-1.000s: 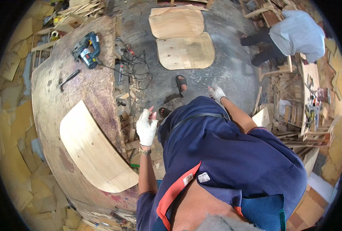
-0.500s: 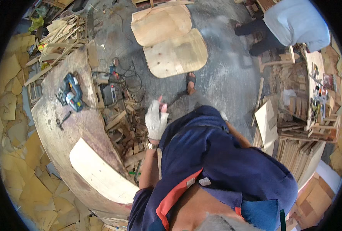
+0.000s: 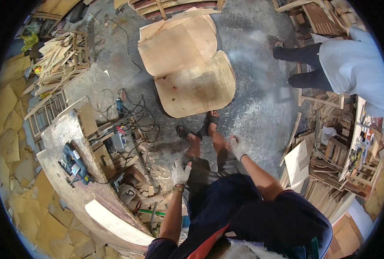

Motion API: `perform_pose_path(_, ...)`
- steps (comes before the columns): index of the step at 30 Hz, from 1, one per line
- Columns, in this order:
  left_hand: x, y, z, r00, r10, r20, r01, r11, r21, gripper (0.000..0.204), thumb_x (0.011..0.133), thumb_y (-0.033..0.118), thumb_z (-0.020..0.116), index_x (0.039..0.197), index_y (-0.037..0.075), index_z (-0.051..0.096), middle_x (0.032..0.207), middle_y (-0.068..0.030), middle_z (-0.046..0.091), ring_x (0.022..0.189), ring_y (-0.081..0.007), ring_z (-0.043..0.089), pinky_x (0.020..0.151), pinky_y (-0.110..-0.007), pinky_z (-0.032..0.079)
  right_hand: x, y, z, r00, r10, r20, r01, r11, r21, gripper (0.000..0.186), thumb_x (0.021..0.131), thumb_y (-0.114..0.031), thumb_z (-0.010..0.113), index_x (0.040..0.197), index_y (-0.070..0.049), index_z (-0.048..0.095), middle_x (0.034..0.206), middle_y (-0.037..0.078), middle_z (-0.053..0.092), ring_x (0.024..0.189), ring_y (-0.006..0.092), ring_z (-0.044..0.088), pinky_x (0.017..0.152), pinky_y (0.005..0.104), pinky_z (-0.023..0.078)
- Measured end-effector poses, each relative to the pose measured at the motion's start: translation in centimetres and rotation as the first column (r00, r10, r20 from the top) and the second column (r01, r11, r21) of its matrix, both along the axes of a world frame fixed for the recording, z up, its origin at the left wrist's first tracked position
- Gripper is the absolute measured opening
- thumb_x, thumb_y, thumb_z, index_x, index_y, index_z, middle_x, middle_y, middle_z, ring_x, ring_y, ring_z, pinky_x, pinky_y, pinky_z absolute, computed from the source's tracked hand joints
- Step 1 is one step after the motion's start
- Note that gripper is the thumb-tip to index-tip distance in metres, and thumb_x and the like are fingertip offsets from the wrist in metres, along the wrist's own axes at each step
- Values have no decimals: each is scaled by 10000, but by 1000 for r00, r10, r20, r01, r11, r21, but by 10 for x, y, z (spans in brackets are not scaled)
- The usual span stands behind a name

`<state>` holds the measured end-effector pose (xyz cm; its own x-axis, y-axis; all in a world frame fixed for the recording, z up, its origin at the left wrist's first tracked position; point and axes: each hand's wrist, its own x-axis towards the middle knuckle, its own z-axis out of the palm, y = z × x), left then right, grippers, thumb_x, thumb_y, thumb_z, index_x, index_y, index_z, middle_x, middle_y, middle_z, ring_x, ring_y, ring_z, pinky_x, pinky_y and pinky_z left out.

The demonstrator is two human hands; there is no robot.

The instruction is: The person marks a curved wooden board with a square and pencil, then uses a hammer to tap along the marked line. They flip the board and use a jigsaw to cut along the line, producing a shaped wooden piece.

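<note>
My left hand, in a white fingerless glove, hangs beside my left leg near the workbench, empty, fingers loosely apart. My right hand, similarly gloved, hangs by my right leg, also empty and open. Just beyond my sandalled feet lie large plywood panels with rounded corners, with more panels overlapping behind them. The worn bench at my left carries a teal jigsaw and a pale curved plywood piece.
Another person stands at the right beside wooden frames and a cluttered tool shelf. Cables, a power tool and offcuts lie between bench and panels. Wood scraps are heaped at back left; sheets lean at lower right.
My feet and body have moved toward the floor panels, which appear lower and closer in view. My right hand has come into fuller view. The other person appears lower in the picture.
</note>
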<state>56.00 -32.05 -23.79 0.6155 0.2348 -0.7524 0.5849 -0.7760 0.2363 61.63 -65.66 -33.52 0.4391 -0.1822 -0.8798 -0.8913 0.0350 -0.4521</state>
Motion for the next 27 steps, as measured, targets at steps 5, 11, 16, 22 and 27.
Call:
perform_pose_path(5,-22,-14,-87,885,76,-460,-170,971,-167,1200,774,590,775,1614,-1,155,1508,-325,448,1362,-481,485,1090,-510,442,-28,57,-46,992,-101,-78,108,989,103,401,1037,-438,538,1071,-48,622,809,93,669,642,186,662,576,342,533)
perform_pose_path(11,-18,1,-155,906,82,-415,-113,992,-51,1141,792,512,785,1617,20,169,1386,-348,552,1243,-482,588,1015,-490,509,9,91,-117,917,395,61,-363,886,-289,457,1007,-444,538,921,-4,628,803,163,674,766,347,686,697,465,506)
perform_pose_path(16,13,0,-163,924,-30,-381,44,999,28,752,812,403,734,1450,89,490,1175,-262,691,1034,-450,688,874,-536,549,66,60,-209,906,420,59,-340,803,-489,515,955,-478,596,985,34,631,882,318,659,929,550,622,743,544,498)
perform_pose_path(22,61,10,-138,917,-95,-387,136,988,79,551,864,422,668,1287,74,600,1089,-270,703,1010,-444,687,860,-546,535,139,-26,-315,931,297,-214,-366,752,-549,597,910,-531,660,1148,16,652,977,316,700,981,480,686,813,521,532)
perform_pose_path(27,88,26,-133,900,-24,-436,86,989,123,557,890,448,667,1274,50,602,1098,-282,699,1029,-482,663,872,-544,519,192,-91,-398,964,260,-54,-239,759,-605,657,859,-522,723,1194,36,632,1134,312,695,1073,437,684,881,494,540)
